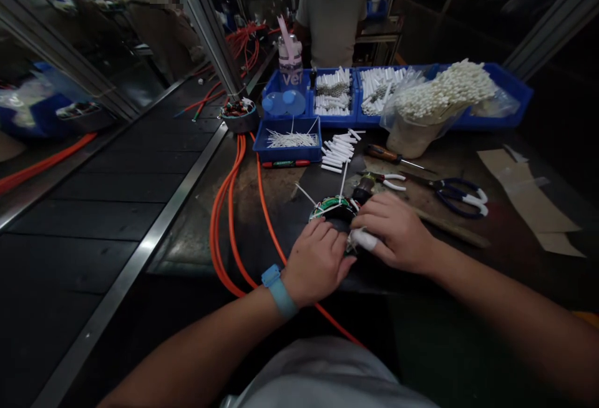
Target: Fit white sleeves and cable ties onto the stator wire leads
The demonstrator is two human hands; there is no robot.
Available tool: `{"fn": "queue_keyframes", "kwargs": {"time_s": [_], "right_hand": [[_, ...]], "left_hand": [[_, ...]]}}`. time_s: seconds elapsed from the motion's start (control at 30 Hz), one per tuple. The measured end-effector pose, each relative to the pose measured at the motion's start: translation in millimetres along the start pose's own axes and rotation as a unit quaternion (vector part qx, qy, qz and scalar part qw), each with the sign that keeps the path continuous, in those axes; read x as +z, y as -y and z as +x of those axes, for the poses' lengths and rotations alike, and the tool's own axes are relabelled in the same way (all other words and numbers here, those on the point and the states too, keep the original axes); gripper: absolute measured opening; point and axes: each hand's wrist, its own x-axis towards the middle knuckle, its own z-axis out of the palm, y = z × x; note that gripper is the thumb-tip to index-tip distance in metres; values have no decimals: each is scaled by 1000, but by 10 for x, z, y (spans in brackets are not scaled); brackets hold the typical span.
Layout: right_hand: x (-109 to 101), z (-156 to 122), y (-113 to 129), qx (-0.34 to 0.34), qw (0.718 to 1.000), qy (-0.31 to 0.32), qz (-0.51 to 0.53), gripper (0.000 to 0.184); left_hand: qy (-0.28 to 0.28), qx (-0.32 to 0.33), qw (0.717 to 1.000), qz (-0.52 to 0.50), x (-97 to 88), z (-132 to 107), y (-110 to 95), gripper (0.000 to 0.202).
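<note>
A round motor stator (333, 209) with green and dark windings and white tube ends lies on the dark workbench just in front of me. My left hand (316, 262), with a blue wristband, rests curled on its near left side. My right hand (395, 232) is wrapped over its right side; a white cot covers one fingertip. Thin white wires stick up from the stator.
Loose white tubes (337, 150) lie beyond the stator, with blue bins (286, 140) of tubes behind. A screwdriver (388, 156), pliers (386, 179) and scissors (461, 194) lie to the right. Orange cables (230, 208) run along the left, beside a black conveyor (112, 208). A person (331, 12) stands at the back.
</note>
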Motion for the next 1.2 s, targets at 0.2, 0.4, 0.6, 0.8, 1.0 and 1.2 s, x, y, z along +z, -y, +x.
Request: {"fn": "queue_keyframes", "kwargs": {"time_s": [0.2, 0.4, 0.6, 0.8, 1.0, 1.2], "right_hand": [[75, -190, 180, -31, 997, 52, -55, 35], [241, -168, 168, -42, 987, -39, -147, 36], [242, 111, 211, 104, 979, 94, -145, 18], [212, 262, 115, 124, 971, 175, -103, 14], [128, -324, 424, 223, 954, -199, 37, 12], [669, -527, 1030, 380, 703, -29, 601, 29]], "left_hand": [[-19, 3, 1000, -14, 47, 8, 17, 41], [-22, -4, 1000, -2, 58, 31, 4, 26], [-8, 32, 999, -8, 82, 46, 57, 27], [7, 9, 1000, -15, 29, 53, 21, 39], [4, 17, 993, -118, -181, -137, 214, 63], [83, 73, 986, -126, -232, -45, 401, 62]]}}
